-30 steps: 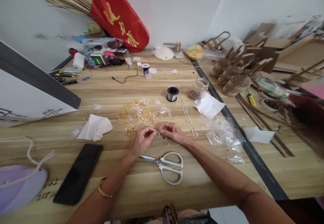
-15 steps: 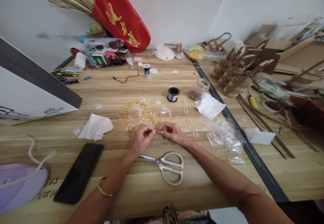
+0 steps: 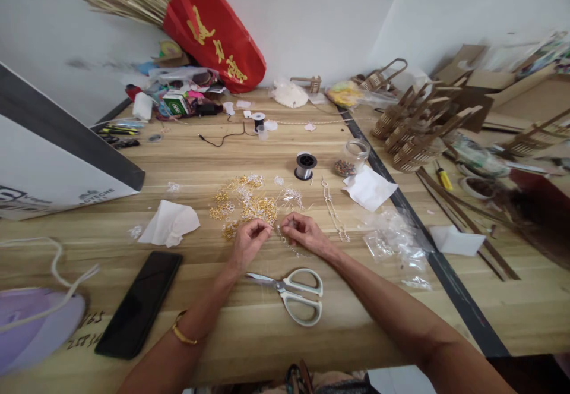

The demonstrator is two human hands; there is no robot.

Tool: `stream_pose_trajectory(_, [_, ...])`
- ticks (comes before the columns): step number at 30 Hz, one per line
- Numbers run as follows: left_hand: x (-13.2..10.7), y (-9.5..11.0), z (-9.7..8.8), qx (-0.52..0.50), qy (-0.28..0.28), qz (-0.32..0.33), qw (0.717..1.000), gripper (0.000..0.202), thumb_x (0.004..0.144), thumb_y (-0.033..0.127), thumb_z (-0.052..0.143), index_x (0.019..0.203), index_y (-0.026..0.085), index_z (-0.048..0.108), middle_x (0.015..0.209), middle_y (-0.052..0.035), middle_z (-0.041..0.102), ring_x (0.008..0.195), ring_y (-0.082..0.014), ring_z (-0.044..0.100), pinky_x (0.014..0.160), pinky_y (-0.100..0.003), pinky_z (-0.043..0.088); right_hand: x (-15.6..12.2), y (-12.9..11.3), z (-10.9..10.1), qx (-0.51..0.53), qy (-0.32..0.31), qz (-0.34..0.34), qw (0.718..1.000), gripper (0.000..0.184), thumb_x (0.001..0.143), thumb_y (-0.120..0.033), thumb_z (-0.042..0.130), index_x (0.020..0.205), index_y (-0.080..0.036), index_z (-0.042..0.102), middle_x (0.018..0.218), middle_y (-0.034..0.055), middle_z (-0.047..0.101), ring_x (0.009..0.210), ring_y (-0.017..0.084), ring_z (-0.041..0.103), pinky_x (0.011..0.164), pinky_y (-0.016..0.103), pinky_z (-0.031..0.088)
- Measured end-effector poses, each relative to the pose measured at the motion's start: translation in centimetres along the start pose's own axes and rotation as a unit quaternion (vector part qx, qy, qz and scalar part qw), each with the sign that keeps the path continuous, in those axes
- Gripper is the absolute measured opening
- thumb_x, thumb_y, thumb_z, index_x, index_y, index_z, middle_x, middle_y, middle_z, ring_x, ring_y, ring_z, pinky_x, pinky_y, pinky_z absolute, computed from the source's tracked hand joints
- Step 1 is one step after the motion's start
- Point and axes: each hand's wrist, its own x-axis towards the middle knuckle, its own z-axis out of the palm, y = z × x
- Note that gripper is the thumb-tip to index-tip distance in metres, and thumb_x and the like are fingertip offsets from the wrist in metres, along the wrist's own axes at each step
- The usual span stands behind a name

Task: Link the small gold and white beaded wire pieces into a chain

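Observation:
My left hand [image 3: 250, 240] is closed in a pinch, thumb against forefinger; whatever lies at its fingertips is too small to name. Just to its right, my right hand [image 3: 305, 231] pinches a thin silvery chain [image 3: 281, 236], which hangs below the fingers and trails on the table. A narrow gap separates the fingertips. Behind the hands is a pile of gold and silver metal findings [image 3: 256, 207], with thin silvery pins [image 3: 291, 196] at its right. White-handled scissors [image 3: 303, 290] lie in front, blades pointing left.
A linked chain strand [image 3: 332, 210], a wire spool [image 3: 305, 167] and a glass jar of beads [image 3: 351, 159] stand beyond my right hand. Clear plastic bags [image 3: 401, 242] lie right. Left are a black phone [image 3: 139, 305] and a white cloth [image 3: 169, 223]. Small woven baskets [image 3: 412, 138] stand far right.
My hands have drawn slightly apart, the right one shifting a little to the right. More of the thin chain shows under its fingertips. The other things lie as before.

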Motion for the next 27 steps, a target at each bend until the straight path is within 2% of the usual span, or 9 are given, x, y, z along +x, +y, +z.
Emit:
stream_pose_trajectory(6, [0.11,-0.19,-0.14,-0.078,-0.012,-0.016,0.997,0.012,0.073,0.026,0.062,0.068,0.015,0.062,0.067,-0.0005,0.060,0.066,-0.0129,0.054,0.064,-0.023,0.042,0.03,0.43,0.01,0.006,0.013,-0.009,1.000,0.025,0.080,-0.038,0.060,0.090,-0.016,0.053,0.058,-0.0065,0.048,0.041,0.006,0.047,0.042,0.017,0.037])
stream_pose_trajectory(12, [-0.08,-0.01,-0.11,-0.173,-0.046,-0.005,0.984,0.010,0.075,0.021,0.060,0.067,0.015,0.062,0.088,-0.0045,0.064,0.075,-0.0136,0.055,0.068,-0.024,0.044,0.00,0.34,0.04,-0.009,0.002,-0.003,1.000,0.024,0.081,-0.038,0.059,0.080,-0.015,0.053,0.053,-0.0065,0.046,0.042,0.006,0.047,0.042,0.017,0.036])
stream_pose_trajectory(19, [-0.04,0.38,0.08,-0.264,-0.057,-0.037,0.962,0.009,0.073,0.018,0.062,0.065,0.014,0.061,0.087,-0.0051,0.065,0.074,-0.0137,0.056,0.068,-0.026,0.044,-0.07,0.11,0.17,-0.011,0.000,-0.003,1.000,0.026,0.081,-0.040,0.058,0.078,-0.015,0.052,0.056,-0.0059,0.046,0.043,0.006,0.045,0.042,0.018,0.036])
stream_pose_trajectory(23, [-0.06,0.18,0.12,-0.275,-0.062,-0.060,0.958,0.008,0.071,0.019,0.064,0.065,0.014,0.062,0.079,-0.0041,0.065,0.068,-0.0127,0.055,0.067,-0.026,0.044,-0.07,0.15,0.18,-0.023,0.001,-0.003,1.000,0.027,0.081,-0.041,0.058,0.078,-0.015,0.051,0.057,-0.0058,0.045,0.043,0.006,0.045,0.042,0.017,0.036])
stream_pose_trajectory(27, [-0.17,-0.15,0.07,-0.229,-0.076,-0.047,0.969,0.009,0.074,0.021,0.062,0.069,0.014,0.061,0.084,-0.0048,0.065,0.070,-0.0133,0.056,0.069,-0.027,0.045,-0.11,0.10,0.18,-0.031,0.001,-0.008,0.999,0.028,0.082,-0.042,0.057,0.079,-0.015,0.052,0.058,-0.0051,0.047,0.044,0.006,0.045,0.042,0.017,0.036])
